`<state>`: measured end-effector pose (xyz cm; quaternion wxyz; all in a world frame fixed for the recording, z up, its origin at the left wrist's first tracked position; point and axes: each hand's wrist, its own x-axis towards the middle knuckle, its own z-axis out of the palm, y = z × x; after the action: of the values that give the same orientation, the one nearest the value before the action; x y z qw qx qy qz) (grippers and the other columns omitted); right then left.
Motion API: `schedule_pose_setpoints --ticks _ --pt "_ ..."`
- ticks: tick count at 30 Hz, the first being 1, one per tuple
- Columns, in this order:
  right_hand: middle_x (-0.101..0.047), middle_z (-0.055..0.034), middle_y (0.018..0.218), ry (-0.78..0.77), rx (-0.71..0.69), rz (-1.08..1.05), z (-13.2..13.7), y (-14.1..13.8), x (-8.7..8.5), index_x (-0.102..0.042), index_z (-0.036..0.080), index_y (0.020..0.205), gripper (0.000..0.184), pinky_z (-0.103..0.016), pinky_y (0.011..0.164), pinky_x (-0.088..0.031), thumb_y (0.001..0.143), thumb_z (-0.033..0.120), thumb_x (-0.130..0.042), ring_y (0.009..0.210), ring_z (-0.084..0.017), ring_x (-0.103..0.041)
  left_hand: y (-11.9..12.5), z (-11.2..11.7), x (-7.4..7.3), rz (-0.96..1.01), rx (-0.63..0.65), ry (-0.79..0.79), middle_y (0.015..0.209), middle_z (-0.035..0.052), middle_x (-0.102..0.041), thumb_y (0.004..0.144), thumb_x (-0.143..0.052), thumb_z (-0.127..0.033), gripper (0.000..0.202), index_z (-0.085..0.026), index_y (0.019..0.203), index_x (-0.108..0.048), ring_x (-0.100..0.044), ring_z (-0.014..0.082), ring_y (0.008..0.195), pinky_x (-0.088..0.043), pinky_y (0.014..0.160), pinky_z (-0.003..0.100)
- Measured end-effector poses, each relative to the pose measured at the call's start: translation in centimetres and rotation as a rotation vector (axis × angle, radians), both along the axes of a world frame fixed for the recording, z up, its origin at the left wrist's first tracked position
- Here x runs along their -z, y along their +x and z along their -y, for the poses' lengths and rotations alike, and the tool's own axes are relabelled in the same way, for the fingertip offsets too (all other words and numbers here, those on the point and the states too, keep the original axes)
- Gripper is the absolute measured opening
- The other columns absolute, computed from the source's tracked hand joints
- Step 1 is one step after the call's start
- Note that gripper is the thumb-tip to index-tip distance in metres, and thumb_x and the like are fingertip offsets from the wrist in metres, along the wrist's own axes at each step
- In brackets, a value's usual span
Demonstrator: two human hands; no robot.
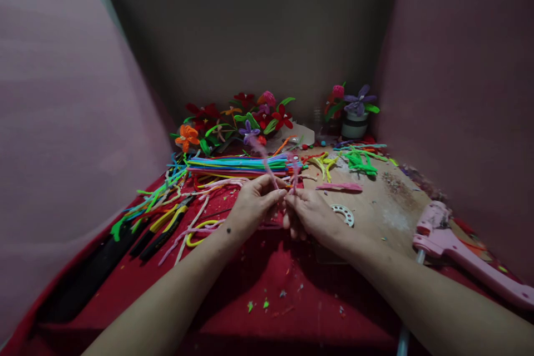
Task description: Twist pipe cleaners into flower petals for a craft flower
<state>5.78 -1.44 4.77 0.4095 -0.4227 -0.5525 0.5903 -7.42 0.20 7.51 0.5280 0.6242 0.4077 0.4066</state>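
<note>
- 2 hands over the red cloth [233, 300]: left hand [261, 200] pinches narrowly, thumb to forefinger, on a pink pipe cleaner [268, 166]; right hand [311, 211] pinches it too, fingers curled.
- Pink pipe cleaner at centre, between the hands; 2 blurred strands rise from the pinches. Cannot tell if 1 bent piece or 2. Judged risk: uneven pull or a loose pinch would let it slip; sharp bending could kink it.
- Yellow loop [189, 239] just beside left wrist: could snag if the arm sweeps back.
- White ring with holes [342, 214] near right wrist, on the brown board [369, 200]: a sideways nudge could shift it.
- Striped bundle of pipe cleaners [233, 164] beyond the hands: a dropped piece could get mixed in.
- Pink glue gun [453, 245], far right; its glue stick [420, 256] passes behind the right forearm. Lowering that arm might knock it. Cannot tell if hot.
</note>
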Motion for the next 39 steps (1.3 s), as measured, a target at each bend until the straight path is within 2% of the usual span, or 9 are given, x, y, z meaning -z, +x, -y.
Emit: schedule_pose_setpoints --ticks 7,9,13,16,22,26,30,35,39 --pt "-0.054 -0.0004 0.040 -0.011 -0.104 0.171 0.2 0.2 -0.1 -0.048 0.017 0.049 0.033 -0.015 0.023 -0.029 0.078 0.030 -0.039 0.024 -0.007 -0.041 0.3 0.3 0.0 -0.043 0.075 0.051 0.053 -0.0035 -0.055 0.071 -0.062 -0.022 0.009 -0.014 0.071 -0.064 -0.045 0.0050 0.043 -0.034 0.041 0.016" --pt "-0.057 -0.0011 0.043 -0.067 -0.121 0.072 0.1 0.2 -0.3 -0.052 0.016 0.054 0.029 -0.016 0.024 -0.031 0.077 0.030 -0.041 0.027 -0.008 -0.045 0.1 0.2 0.1 -0.018 0.068 0.007 0.052 -0.0036 -0.054 0.072 -0.062 -0.024 0.011 -0.013 0.070 -0.062 -0.043 0.0046 0.039 -0.031 0.037 0.016" --pt "-0.064 -0.0015 0.059 -0.108 -0.065 -0.338 -0.3 0.1 -0.6 -0.056 0.015 0.072 0.009 -0.017 0.034 -0.041 0.071 0.024 -0.055 0.040 -0.010 -0.055 -0.6 -0.4 0.2 0.131 0.032 -0.102 0.052 -0.0035 -0.054 0.072 -0.064 -0.030 0.017 -0.014 0.073 -0.059 -0.042 0.0040 0.035 -0.030 0.035 0.016" --pt "-0.066 -0.0033 0.064 -0.136 -0.056 -0.544 -0.7 0.3 -0.3 -0.057 0.013 0.076 0.014 -0.019 0.043 -0.046 0.071 0.024 -0.064 0.048 -0.010 -0.059 -0.8 -0.8 0.3 0.215 0.018 -0.171 0.053 -0.0019 -0.057 0.071 -0.066 -0.027 0.017 -0.013 0.075 -0.059 -0.042 0.0032 0.036 -0.032 0.038 0.015" --pt "-0.062 -0.0010 0.063 -0.281 -0.112 -0.708 -1.1 0.5 1.0 -0.060 0.011 0.074 0.015 -0.015 0.044 -0.044 0.067 0.019 -0.071 0.049 -0.006 -0.056 -0.6 -0.5 0.7 0.246 0.027 -0.144 0.058 0.0004 -0.061 0.073 -0.065 -0.025 0.015 -0.012 0.075 -0.059 -0.046 0.0030 0.039 -0.031 0.038 0.014" --pt "-0.059 0.0014 0.056 -0.259 -0.072 -0.700 -1.1 0.3 0.8 -0.058 0.013 0.068 0.022 -0.014 0.040 -0.040 0.060 0.020 -0.077 0.045 -0.006 -0.053 -0.4 -0.2 0.7 0.240 0.049 -0.074 0.058 -0.0020 -0.059 0.075 -0.062 -0.027 0.014 -0.015 0.079 -0.056 -0.046 0.0036 0.038 -0.032 0.037 0.014" --pt "-0.059 0.0016 0.054 -0.248 -0.005 -0.655 -0.9 0.1 0.6 -0.055 0.014 0.067 0.026 -0.013 0.036 -0.037 0.057 0.022 -0.078 0.042 -0.005 -0.051 -0.3 0.2 0.0 0.101 0.043 0.001 0.054 -0.0024 -0.058 0.077 -0.060 -0.031 0.018 -0.014 0.077 -0.054 -0.045 0.0048 0.036 -0.030 0.034 0.015" --pt "-0.058 0.0028 0.052 -0.192 -0.014 -0.587 -0.6 0.0 0.7 -0.053 0.015 0.068 0.024 -0.013 0.032 -0.033 0.061 0.021 -0.075 0.037 -0.005 -0.047 -0.1 0.5 -0.5 0.076 -0.085 0.026 0.047 -0.0054 -0.051 0.072 -0.064 -0.032 0.022 -0.015 0.069 -0.050 -0.041 0.0046 0.032 -0.027 0.032 0.015" --pt "-0.061 0.0006 0.059 -0.201 -0.033 -0.586 -0.6 0.0 0.5 -0.058 0.013 0.074 0.020 -0.014 0.038 -0.039 0.065 0.023 -0.073 0.044 -0.005 -0.052 -0.2 0.3 -0.2 0.149 -0.130 -0.035 0.043 -0.0080 -0.042 0.070 -0.066 -0.031 0.024 -0.016 0.065 -0.048 -0.031 0.0024 0.030 -0.019 0.031 0.015"
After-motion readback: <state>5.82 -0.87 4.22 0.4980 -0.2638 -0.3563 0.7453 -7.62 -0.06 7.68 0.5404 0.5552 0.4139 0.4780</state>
